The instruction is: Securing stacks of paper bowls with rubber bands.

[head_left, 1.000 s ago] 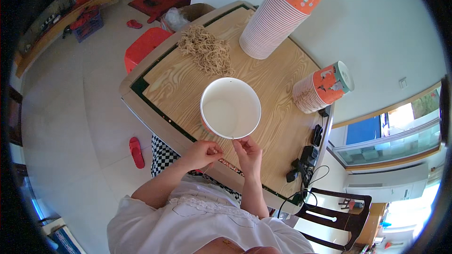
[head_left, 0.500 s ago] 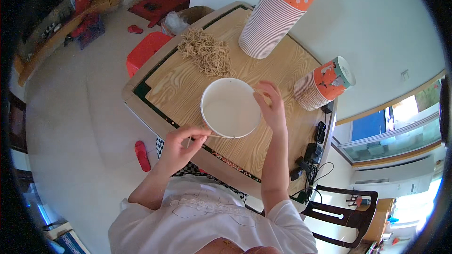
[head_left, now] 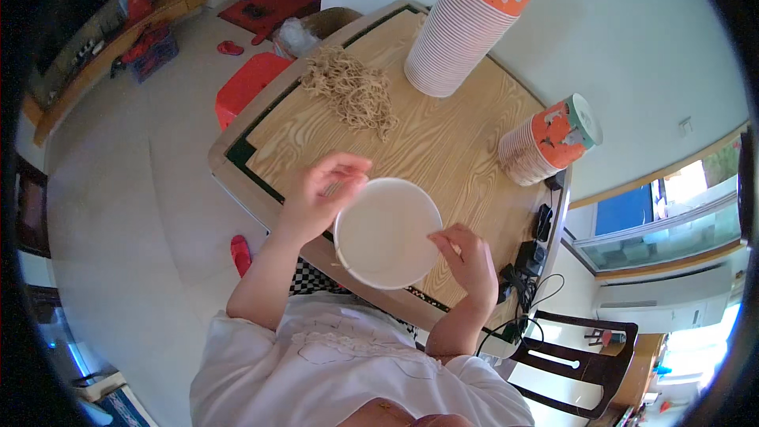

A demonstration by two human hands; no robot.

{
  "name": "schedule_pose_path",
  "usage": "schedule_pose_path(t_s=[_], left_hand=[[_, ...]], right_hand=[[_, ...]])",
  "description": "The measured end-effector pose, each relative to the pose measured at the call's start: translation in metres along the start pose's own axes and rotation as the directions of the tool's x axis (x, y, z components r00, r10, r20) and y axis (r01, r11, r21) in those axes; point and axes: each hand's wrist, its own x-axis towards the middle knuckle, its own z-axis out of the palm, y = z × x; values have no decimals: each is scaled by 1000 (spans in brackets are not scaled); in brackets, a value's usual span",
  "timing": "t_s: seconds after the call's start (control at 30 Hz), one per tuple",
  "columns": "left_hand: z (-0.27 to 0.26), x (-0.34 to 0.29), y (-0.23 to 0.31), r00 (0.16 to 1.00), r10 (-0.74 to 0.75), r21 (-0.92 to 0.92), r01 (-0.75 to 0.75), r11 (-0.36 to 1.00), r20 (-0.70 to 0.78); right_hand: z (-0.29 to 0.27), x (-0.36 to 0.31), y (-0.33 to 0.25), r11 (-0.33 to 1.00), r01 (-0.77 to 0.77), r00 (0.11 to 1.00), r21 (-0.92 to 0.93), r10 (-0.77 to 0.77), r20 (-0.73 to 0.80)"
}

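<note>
A white-lined paper bucket (head_left: 387, 233) stands tilted at the table's near edge, its open mouth toward me. My right hand (head_left: 470, 262) pinches the right side of its rim between thumb and fingers. Beside the upper left rim, my left hand (head_left: 328, 196) has its fingers curved and a gap between them and the thumb, with nothing visible in it. A short end of tan cord (head_left: 337, 264) shows at the lower left rim. Farther off on the table lies a loose heap of tan cords (head_left: 350, 91).
A tall stack of nested paper buckets (head_left: 458, 35) stands at the table's far side, and a shorter stack (head_left: 531, 146) leans at the right. Black adapters and cables (head_left: 522, 269) run along the right edge. A red stool (head_left: 247, 87) is at the left, a dark chair (head_left: 581, 360) at the right.
The bucket has come nearer to me. My left hand has let go of the cord and moved up beside the rim. My right hand has come down and now grips the rim's right side.
</note>
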Motion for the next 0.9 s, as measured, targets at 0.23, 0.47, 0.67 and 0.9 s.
schedule_pose_path(t_s=[0.23, 0.47, 0.67, 0.9], left_hand=[[-48, -23, -34, 973, -184, 456, 229, 860, -142], [-50, -60, -87, 983, -183, 860, 106, 498, -15], [-57, -49, -106, 965, -231, 822, 230, 520, -124], [-23, 20, 17, 970, 30, -193, 17, 981, 239]], right_hand=[[-4, -23, 2, 982, -96, 995, 165, 97, -1], [-3, -16, 14, 943, -130, 957, 307, 200, -209], [0, -16, 19, 941, -81, 958, 329, 165, -236], [4, -18, 25, 932, -72, 931, 356, 191, -311]])
